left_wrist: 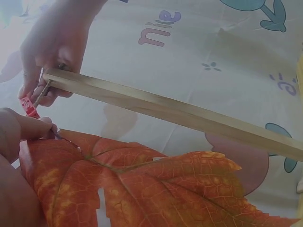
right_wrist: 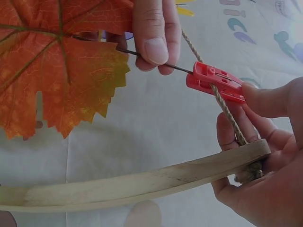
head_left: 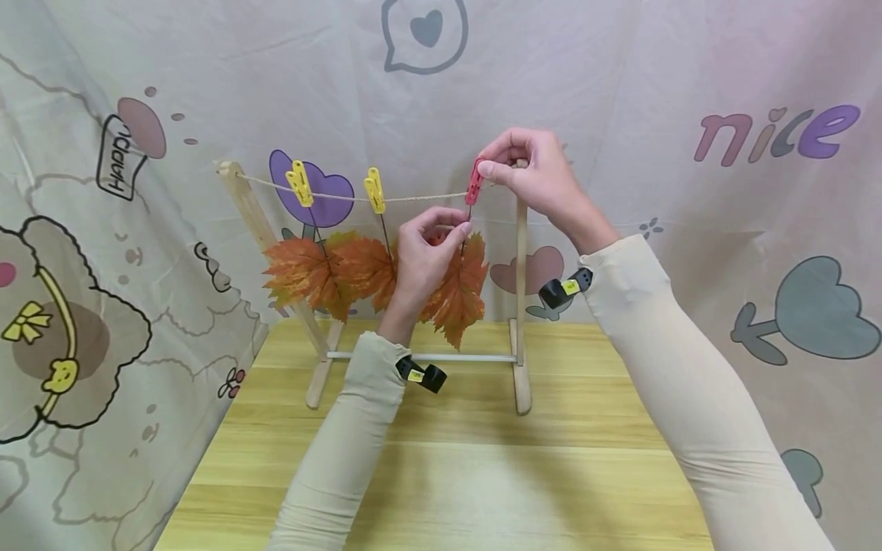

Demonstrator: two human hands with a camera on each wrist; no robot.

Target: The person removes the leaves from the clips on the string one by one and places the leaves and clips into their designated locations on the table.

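My right hand (head_left: pixel 534 172) pinches the upper end of a red clothespin (head_left: pixel 474 182), which sits over the rope (head_left: pixel 420 199) near the right post. In the right wrist view the stem (right_wrist: pixel 177 67) of an orange leaf (right_wrist: pixel 42 56) reaches the jaws of the red clothespin (right_wrist: pixel 215 81). My left hand (head_left: pixel 429 249) pinches that stem just below the clothespin, and the leaf (head_left: pixel 458 295) hangs under it. Two more orange leaves (head_left: pixel 303 268) hang by their stems from yellow clothespins (head_left: pixel 299 184) on the rope's left and middle parts.
The wooden frame's left post (head_left: pixel 251 210) and right post (head_left: pixel 521 268) hold the rope ends. A white rod (head_left: pixel 475 358) joins the posts low down, above the wooden table (head_left: pixel 441 474). A patterned cloth (head_left: pixel 620 92) hangs behind.
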